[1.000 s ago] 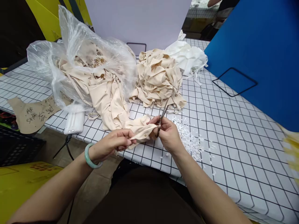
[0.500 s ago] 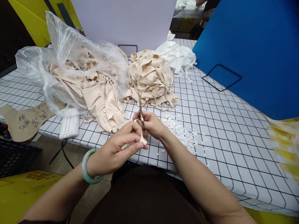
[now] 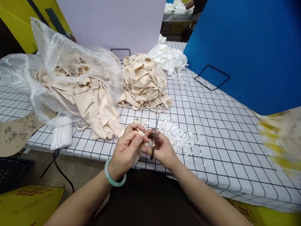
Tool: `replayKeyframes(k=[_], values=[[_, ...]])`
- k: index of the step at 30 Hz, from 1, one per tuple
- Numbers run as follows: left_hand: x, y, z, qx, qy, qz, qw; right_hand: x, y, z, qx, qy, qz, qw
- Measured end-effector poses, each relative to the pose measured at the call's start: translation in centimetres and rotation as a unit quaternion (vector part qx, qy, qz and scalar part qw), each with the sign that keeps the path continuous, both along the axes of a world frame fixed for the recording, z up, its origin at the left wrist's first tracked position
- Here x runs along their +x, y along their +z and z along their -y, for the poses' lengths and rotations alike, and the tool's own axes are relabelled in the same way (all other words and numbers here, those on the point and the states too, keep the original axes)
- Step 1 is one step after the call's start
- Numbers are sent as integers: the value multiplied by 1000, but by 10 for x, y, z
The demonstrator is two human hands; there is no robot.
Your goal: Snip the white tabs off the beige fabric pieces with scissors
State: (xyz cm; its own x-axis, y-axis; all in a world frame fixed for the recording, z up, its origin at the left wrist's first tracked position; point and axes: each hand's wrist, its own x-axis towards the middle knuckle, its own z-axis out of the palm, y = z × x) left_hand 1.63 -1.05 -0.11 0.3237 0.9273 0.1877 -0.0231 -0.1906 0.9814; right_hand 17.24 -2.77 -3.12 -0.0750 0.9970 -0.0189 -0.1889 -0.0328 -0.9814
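Note:
My left hand (image 3: 128,146), with a green bangle (image 3: 112,175) at its wrist, pinches a piece of beige fabric (image 3: 141,133) between thumb and fingers. Wrapped around the handles of small scissors (image 3: 154,136) is my right hand (image 3: 163,149), close against the left fingertips. The scissor blades point away from me. Part of the fabric is hidden behind my fingers. Just past the right hand lie many small white snippets (image 3: 180,136) on the checkered table (image 3: 211,131).
A clear plastic bag (image 3: 54,40) spills beige fabric pieces (image 3: 94,106) on the left. Behind are a beige pile (image 3: 145,78) and white fabric (image 3: 169,58). A white power bank (image 3: 61,133), a marked pattern piece (image 3: 16,133) and a blue panel (image 3: 246,53) stand around.
Both hands have shifted slightly right and lower in view, and the scissors now tilt rightward beside the fabric. The surroundings have slid left in view as the camera turned.

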Motion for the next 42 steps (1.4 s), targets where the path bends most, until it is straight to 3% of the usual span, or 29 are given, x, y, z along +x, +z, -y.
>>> replayKeyframes(k=[4, 8, 12, 15, 18, 28, 42], values=[[4, 5, -1, -34, -27, 47, 998, -31, -9, 8, -80, -29, -64, 994], [4, 2, -4, -69, -10, 41, 997, -26, -11, 15, -92, 28, -51, 994], [7, -3, 0, -16, 6, -21, 1000, 16, -1, 22, 5, 17, 155, 988], [10, -4, 4, 21, -22, -48, 998, 42, 9, 26, 63, 27, 319, 945], [12, -5, 6, 42, -48, -62, 996, 52, 13, 28, 79, 57, 391, 915], [15, -9, 4, 102, -90, -82, 987, 53, 14, 31, 93, 68, 417, 902], [20, -10, 2, 125, -105, -90, 982, 54, 15, 28, 113, 62, 386, 914]])
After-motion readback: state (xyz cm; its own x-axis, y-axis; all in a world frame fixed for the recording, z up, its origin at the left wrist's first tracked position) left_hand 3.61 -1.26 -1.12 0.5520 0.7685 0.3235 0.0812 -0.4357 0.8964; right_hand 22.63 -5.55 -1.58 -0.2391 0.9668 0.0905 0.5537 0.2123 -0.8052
